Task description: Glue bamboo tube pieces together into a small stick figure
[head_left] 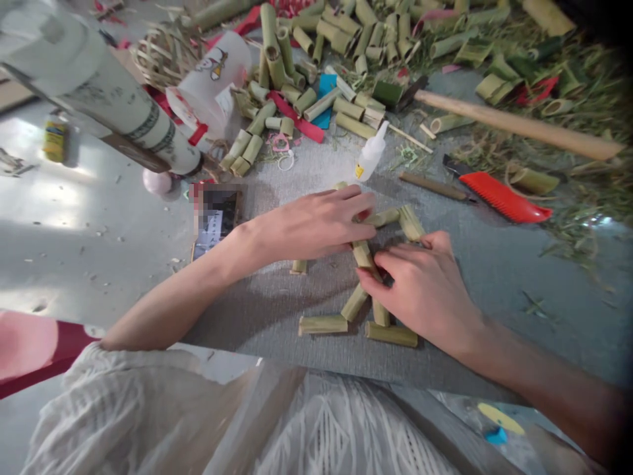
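Note:
Short cut bamboo pieces lie on the grey board in the shape of a figure. My left hand reaches over the top of it, fingers bent down around the upper end of the middle bamboo piece; its fingertips are partly hidden. From the right, my right hand pinches the lower end of that piece between thumb and forefinger. Slanting pieces spread out at the upper right. Below, a leg piece meets a level bamboo piece, and another level piece lies to its right.
A glue bottle stands beyond my hands. A wooden-handled hammer, a thin stick-handled tool and a red-handled cutter lie to the right. Heaped bamboo pieces, a frosted cup and a large patterned tumbler occupy the back and left.

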{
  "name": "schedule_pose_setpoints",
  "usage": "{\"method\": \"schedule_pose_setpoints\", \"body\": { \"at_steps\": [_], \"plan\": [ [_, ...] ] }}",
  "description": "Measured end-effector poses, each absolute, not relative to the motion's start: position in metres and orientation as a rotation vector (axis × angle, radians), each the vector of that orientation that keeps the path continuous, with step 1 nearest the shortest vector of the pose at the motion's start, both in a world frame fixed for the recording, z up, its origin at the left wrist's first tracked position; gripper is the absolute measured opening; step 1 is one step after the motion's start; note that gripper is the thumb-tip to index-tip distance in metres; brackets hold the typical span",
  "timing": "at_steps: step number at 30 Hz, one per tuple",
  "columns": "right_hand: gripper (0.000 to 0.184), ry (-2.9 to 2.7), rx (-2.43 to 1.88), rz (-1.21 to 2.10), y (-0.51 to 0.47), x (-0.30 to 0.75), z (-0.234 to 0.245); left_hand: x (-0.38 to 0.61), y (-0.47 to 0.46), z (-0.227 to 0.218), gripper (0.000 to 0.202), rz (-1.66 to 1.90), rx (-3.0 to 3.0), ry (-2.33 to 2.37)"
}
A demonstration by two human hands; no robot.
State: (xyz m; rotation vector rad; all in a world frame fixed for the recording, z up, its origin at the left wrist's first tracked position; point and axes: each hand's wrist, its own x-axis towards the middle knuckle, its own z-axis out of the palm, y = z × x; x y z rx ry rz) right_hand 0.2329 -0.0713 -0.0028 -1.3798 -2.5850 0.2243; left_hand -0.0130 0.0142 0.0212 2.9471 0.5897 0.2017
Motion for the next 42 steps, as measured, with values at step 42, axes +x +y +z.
{"method": "schedule_pose_setpoints", "body": {
  "at_steps": [42],
  "plan": [
    [0.045, -2.580, -1.416, 0.346, -0.073, 0.231, -0.002, 0.001, 0.003, 0.007, 0.026, 0.408, 2.492, 1.538]
  ]
}}
